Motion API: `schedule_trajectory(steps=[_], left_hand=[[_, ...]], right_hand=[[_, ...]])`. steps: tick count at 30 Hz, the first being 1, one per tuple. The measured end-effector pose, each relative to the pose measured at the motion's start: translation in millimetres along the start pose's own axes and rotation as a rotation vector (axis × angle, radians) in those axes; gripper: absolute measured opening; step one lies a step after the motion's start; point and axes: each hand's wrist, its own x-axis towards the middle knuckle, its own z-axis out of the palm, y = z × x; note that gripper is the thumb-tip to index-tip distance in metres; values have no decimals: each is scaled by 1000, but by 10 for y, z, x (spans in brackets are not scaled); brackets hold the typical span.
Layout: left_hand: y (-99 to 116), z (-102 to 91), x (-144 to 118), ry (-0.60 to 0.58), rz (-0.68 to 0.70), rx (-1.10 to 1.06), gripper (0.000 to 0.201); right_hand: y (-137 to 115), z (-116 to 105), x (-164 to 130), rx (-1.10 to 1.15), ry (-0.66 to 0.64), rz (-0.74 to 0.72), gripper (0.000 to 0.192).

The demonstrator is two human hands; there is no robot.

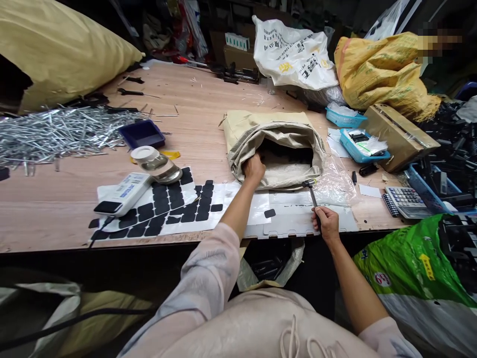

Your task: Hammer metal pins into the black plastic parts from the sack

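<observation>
Where the woven sack (274,141) lies on the wooden table (201,114), its open mouth faces the person and its rim is rolled back. Left hand (254,168) is curled at the sack's left lip, fingers hidden inside; cannot tell what they grasp. Right hand (327,223), just in front of the sack, is clenched round the handle of a small hammer (311,193). Handle is dark, head metal; long axis runs away from the person, with the head touching the sack's front edge.
</observation>
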Motion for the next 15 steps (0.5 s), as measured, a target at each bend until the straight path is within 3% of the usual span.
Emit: schedule_trajectory(steps=[4,8,11,15], left_hand=[[100,-95,-768,9,106,-184,35],[113,9,-1383,-174,187,-315,33],[100,128,-1488,-230,217,-213,24],[92,193,-1420,-243,219,-113,24]], right_hand=[[1,-4,2,17,12,0,35],[-6,-1,2,2,14,-11,34],[-11,17,-16,-45,30,-37,33],[-4,46,-50,-153,65,-68,36]])
